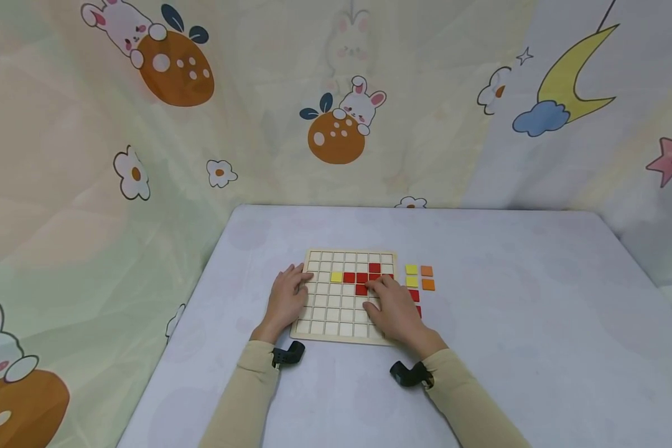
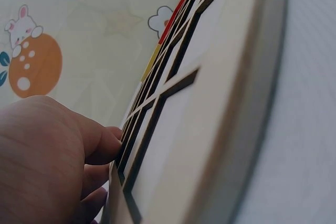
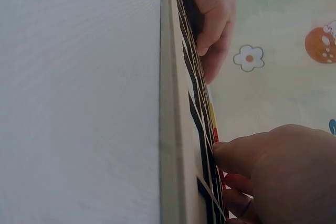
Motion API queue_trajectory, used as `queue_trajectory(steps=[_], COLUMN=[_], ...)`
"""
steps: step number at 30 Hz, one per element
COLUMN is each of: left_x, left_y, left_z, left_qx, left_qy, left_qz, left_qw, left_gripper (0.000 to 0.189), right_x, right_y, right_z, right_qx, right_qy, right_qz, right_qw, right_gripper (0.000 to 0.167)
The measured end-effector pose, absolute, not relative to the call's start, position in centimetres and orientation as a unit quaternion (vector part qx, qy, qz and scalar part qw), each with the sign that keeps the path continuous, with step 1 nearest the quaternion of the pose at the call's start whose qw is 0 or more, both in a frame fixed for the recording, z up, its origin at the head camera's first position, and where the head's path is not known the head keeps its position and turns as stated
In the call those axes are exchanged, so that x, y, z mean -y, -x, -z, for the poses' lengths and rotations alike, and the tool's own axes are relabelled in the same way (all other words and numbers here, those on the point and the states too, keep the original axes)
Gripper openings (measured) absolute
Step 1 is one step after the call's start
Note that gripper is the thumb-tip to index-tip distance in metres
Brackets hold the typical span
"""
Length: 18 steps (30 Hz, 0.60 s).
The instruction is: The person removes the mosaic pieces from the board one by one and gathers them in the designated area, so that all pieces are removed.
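Observation:
A square wooden grid board (image 1: 336, 311) lies on the table with several red tiles (image 1: 349, 277) and one yellow tile (image 1: 336, 277) in its cells. My left hand (image 1: 287, 295) rests at the board's left edge, its thumb reaching over the rim. In the left wrist view the thumb (image 2: 102, 142) touches the grid's side. My right hand (image 1: 394, 308) lies over the board's right part, fingertips at the red tiles and thumb apart, lower down. It partly hides the right-hand cells. In the right wrist view, its palm side and any tile under the fingertips are hidden.
Right of the board lie loose yellow tiles (image 1: 411, 269), orange tiles (image 1: 427, 284) and red tiles (image 1: 414, 296), the red ones partly behind my right hand. A pale cloth covers the table (image 1: 509, 323). A printed curtain (image 1: 425, 124) hangs behind it.

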<state>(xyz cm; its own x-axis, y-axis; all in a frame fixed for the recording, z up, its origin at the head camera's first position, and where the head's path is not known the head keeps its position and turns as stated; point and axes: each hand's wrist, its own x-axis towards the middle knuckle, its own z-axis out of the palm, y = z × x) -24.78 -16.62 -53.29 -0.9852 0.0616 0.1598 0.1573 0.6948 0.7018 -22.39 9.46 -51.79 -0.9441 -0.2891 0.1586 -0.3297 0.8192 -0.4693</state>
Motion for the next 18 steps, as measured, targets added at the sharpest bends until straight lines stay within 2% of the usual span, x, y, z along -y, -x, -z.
queue_trajectory(steps=[18], left_x=[16.71], left_y=[24.74], left_z=[53.29], left_qx=[0.917], left_qy=[0.062], left_qz=[0.388], left_qw=[0.065], left_gripper=[0.034], right_x=[-9.32], right_y=[22.43], right_z=[52.03], right_qx=[0.927], right_qy=[-0.166], right_qz=[-0.334], right_qw=[0.046], right_gripper=[0.042])
